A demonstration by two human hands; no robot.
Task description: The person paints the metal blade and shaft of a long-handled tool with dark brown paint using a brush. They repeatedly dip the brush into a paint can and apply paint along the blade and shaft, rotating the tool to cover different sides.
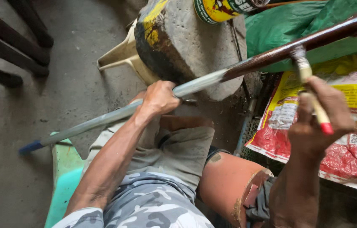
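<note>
The left hand (159, 98) is wrapping its fingers around a long pole (195, 85), gripping the grey bare stretch of it. The pole is running slantwise from a blue tip near the left, over a rough stone block (187, 42), up to the far right, where its surface is showing glossy dark brown. The right hand (320, 118) is pinching a paintbrush (309, 86) with a pale handle and red end, its bristles touching the brown part of the pole. A red and yellow sack (351, 126) is lying under the right hand, and a green cloth (288, 23) is lying beyond it.
</note>
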